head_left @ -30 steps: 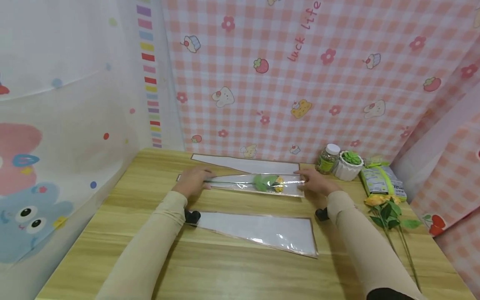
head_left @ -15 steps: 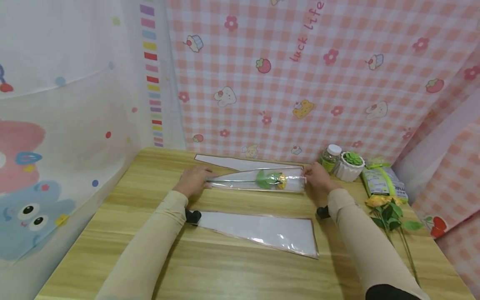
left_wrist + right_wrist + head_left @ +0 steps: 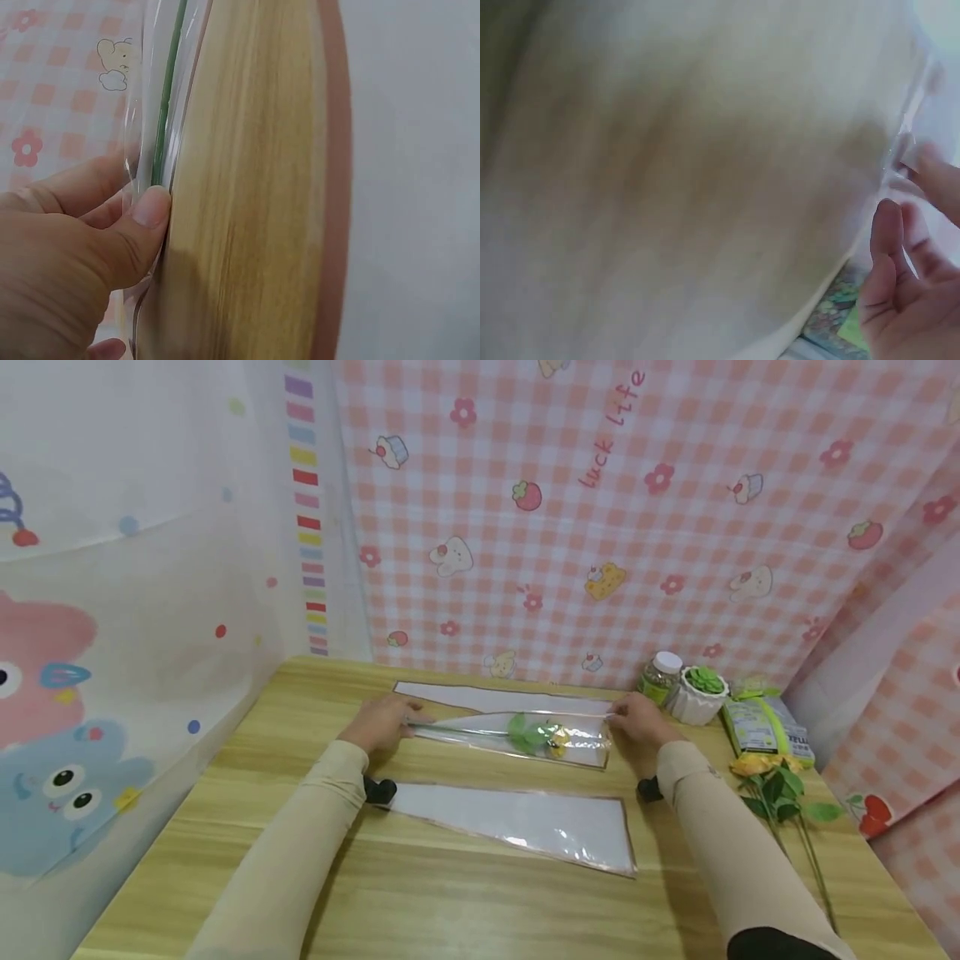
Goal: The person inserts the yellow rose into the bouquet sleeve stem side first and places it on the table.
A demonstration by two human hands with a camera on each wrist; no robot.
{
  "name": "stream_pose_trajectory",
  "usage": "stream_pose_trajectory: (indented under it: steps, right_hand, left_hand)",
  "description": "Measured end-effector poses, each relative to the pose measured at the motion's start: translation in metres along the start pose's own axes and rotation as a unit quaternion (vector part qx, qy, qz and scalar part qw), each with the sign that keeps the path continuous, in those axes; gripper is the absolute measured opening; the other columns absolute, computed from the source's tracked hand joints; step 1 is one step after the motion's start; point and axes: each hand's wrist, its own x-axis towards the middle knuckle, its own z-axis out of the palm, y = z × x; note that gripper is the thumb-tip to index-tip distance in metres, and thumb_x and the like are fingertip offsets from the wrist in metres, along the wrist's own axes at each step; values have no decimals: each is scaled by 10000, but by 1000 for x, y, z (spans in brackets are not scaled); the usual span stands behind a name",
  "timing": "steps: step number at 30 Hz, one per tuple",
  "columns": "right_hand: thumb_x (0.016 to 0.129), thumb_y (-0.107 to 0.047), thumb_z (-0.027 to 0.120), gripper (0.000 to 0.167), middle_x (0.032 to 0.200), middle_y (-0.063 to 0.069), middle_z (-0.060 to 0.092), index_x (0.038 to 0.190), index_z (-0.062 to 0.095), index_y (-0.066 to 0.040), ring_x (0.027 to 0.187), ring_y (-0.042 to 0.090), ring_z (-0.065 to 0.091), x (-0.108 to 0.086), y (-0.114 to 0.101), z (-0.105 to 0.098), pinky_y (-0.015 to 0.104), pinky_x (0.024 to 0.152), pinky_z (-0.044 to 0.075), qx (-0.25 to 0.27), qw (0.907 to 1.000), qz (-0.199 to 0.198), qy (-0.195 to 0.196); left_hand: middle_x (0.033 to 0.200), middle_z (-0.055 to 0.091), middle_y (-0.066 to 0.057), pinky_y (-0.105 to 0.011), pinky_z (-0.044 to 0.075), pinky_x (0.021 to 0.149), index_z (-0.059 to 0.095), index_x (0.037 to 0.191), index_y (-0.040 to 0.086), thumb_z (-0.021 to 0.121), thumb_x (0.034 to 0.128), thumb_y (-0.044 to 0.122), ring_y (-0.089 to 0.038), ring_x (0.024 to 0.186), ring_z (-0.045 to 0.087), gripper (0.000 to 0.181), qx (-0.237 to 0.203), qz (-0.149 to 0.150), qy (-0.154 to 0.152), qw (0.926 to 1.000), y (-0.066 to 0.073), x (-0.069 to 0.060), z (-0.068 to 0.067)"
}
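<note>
A clear sleeve point(image 3: 468, 732) with a brown edge holds a yellow flower point(image 3: 557, 742) with green leaves and a long stem. At its narrow left end my left hand point(image 3: 381, 723) pinches the plastic and the stem; in the left wrist view the thumb of my left hand point(image 3: 82, 240) presses beside the green stem point(image 3: 166, 112). My right hand point(image 3: 640, 719) pinches the upper corner of the wide right end. The right wrist view is blurred, with the fingers of my right hand point(image 3: 911, 277) at the plastic's edge.
Behind lies a flat sleeve point(image 3: 450, 693), and another sleeve point(image 3: 525, 822) lies nearer the front. At right stand a jar point(image 3: 660, 677) and a potted succulent point(image 3: 697, 695), beside a tied packet point(image 3: 765, 727) and loose yellow flowers point(image 3: 780, 785).
The wide end of the flower's sleeve rose briefly and is now lower and tilted, its near edge closer to the front. My right hand has shifted slightly right to its upper corner.
</note>
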Motion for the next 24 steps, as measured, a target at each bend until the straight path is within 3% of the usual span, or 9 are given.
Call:
stream_pose_trajectory:
  steps: [2,7,10,13,15,18,20,22,24]
  right_hand:
    - [974,-101,653,179,959,204,687,948,731,59,919,352,619,2,-1,-2,499,852,519,90,9993,90,361]
    - [1047,-237,582,356,1034,271,710,1157,668,91,954,375,689,2,-27,-15,517,850,544,987,9904,324,915]
    - [1070,-294,532,431,1037,272,702,1260,604,86,874,287,730,-5,-48,-19,468,838,592,2156,9714,422,896]
    - [1090,-278,475,416,1053,244,655,1264,519,97,797,189,729,-15,-66,-14,393,809,617,3315,9411,390,539]
    - [1105,-244,423,379,1070,215,624,1256,447,102,781,176,732,-22,-73,-8,379,796,620,3768,9256,337,73]
    - [1121,-222,347,340,1095,250,629,1264,379,84,828,212,748,-33,-76,3,425,846,607,3894,9185,356,-586]
    - [1126,-218,318,351,1125,285,626,1295,351,88,881,261,751,-37,-74,8,471,894,586,3906,9165,409,-756]
    - [1128,-212,299,375,1163,328,615,1330,324,104,949,315,739,-39,-71,12,508,945,556,3937,9149,445,-770]
    - [1128,-207,289,402,1196,353,597,1366,298,118,1012,364,715,-40,-68,15,535,989,523,3949,9150,447,-692]
  left_hand:
    - [1495,528,-97,-734,317,1075,656,1368,257,695,944,203,-388,1401,428,429,-23,23,-35,10000,1,-1,0]
    - [1512,499,-117,-730,325,1068,570,1460,225,659,972,193,-392,1415,404,496,-65,90,-75,9999,4,-4,-1]
    - [1537,464,-124,-731,335,1054,509,1511,219,648,983,194,-391,1427,382,546,-132,78,19,9999,4,-6,1]
    - [1493,460,-160,-708,360,1034,527,1475,176,672,978,213,-395,1379,409,519,-191,-22,327,9993,3,-6,4]
    - [1378,502,-153,-641,425,983,577,1350,141,704,964,232,-365,1272,471,416,-70,-49,583,9983,4,-6,5]
    - [1091,571,-75,-469,510,804,589,1047,141,750,936,239,-266,1005,550,218,173,78,787,9967,6,-5,5]
    - [923,594,-14,-393,508,709,568,917,147,763,925,230,-206,850,568,212,182,185,738,9969,9,-7,3]
    - [831,614,22,-363,518,673,587,879,148,760,925,220,-167,765,583,193,158,269,616,9976,13,-8,2]
    - [855,655,10,-377,540,702,628,929,136,742,940,228,-175,780,616,147,161,254,487,9984,16,-9,0]
